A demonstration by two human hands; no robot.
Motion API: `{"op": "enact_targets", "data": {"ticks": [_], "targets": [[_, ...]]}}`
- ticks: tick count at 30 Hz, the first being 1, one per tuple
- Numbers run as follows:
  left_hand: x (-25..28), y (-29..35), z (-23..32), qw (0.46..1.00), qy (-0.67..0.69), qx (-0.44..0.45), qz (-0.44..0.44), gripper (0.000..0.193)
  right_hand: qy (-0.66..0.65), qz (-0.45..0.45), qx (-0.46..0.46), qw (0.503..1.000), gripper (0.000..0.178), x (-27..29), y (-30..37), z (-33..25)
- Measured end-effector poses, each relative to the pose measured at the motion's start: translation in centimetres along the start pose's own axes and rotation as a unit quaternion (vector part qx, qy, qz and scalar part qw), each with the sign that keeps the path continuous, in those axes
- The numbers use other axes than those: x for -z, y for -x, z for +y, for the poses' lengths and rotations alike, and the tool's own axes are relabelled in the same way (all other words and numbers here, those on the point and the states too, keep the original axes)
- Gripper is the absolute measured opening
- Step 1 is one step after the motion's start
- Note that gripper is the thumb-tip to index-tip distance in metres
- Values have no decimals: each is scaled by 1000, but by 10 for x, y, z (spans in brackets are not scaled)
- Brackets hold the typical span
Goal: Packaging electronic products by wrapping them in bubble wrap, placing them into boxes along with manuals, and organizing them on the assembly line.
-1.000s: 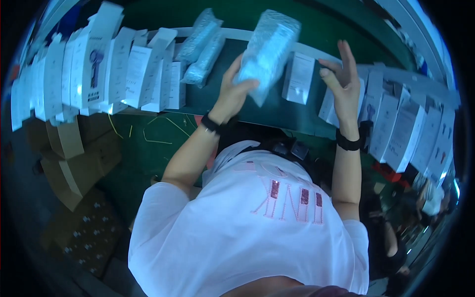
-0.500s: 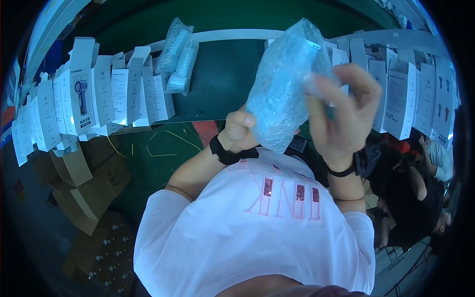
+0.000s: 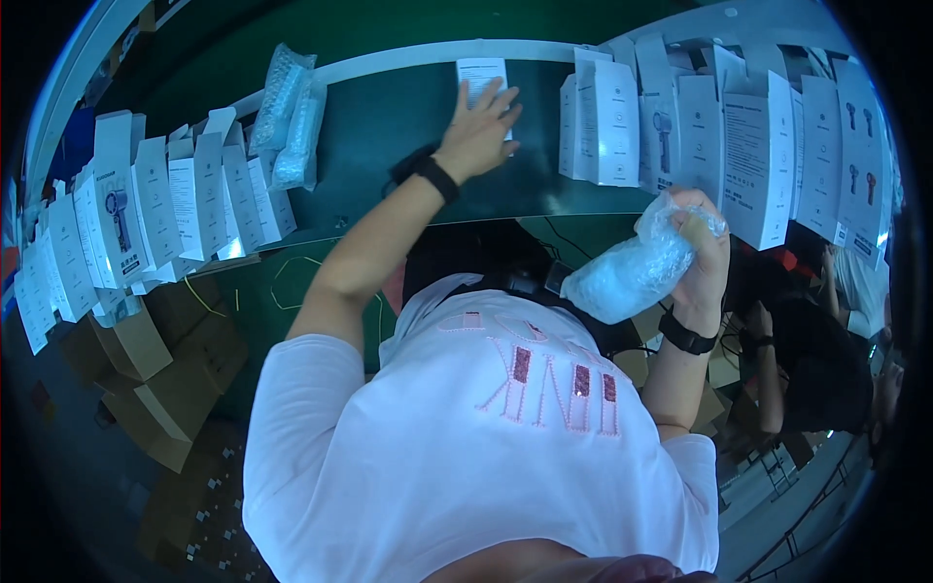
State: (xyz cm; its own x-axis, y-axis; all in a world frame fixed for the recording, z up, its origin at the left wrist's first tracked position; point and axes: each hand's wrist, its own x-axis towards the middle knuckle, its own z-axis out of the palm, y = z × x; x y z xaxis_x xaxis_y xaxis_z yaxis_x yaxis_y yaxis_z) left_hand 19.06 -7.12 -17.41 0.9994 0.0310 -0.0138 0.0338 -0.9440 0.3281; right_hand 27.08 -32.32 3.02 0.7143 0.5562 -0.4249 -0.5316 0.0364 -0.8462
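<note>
My left hand [image 3: 476, 133] reaches to the far side of the dark table, fingers stretched out. Its fingertips lie over a white rectangular leaflet or leaflet stack [image 3: 483, 70] with fine print; whether it is one sheet or several is hard to tell. Over the table's near edge on the right, my right hand [image 3: 708, 255] is closed around the gathered upper end of a bubble-wrap bag [image 3: 627, 279]. The bag hangs tilted, its fuller end down to the left. What is inside cannot be made out.
White upright cartons [image 3: 121, 219] crowd the table's left side, with two bubble-wrapped packs [image 3: 297, 131] beside them. More open white cartons [image 3: 610, 121] line the right side. Brown cardboard boxes [image 3: 160, 389] stand on the floor at left. Another person [image 3: 816, 360] is at far right.
My left hand has let go of the bag and moved forward to the leaflet. My right hand has gripped the bag's top and brought it lower and to the right.
</note>
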Motion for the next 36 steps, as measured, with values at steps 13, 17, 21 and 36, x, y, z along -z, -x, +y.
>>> {"op": "enact_targets", "data": {"ticks": [13, 17, 21, 36], "targets": [[-18, -113, 115, 884, 339, 305, 105, 75, 629, 60, 1, 775, 75, 31, -22, 54], [-36, -104, 107, 862, 420, 251, 134, 75, 610, 110, 2, 785, 76, 26, -46, 83], [-17, -71, 118, 696, 639, 216, 246, 58, 589, 77, 62, 802, 68, 16, -34, 77], [11, 29, 57, -30, 976, 171, -133, 60, 299, 28, 23, 954, 19, -18, 29, -57]]}}
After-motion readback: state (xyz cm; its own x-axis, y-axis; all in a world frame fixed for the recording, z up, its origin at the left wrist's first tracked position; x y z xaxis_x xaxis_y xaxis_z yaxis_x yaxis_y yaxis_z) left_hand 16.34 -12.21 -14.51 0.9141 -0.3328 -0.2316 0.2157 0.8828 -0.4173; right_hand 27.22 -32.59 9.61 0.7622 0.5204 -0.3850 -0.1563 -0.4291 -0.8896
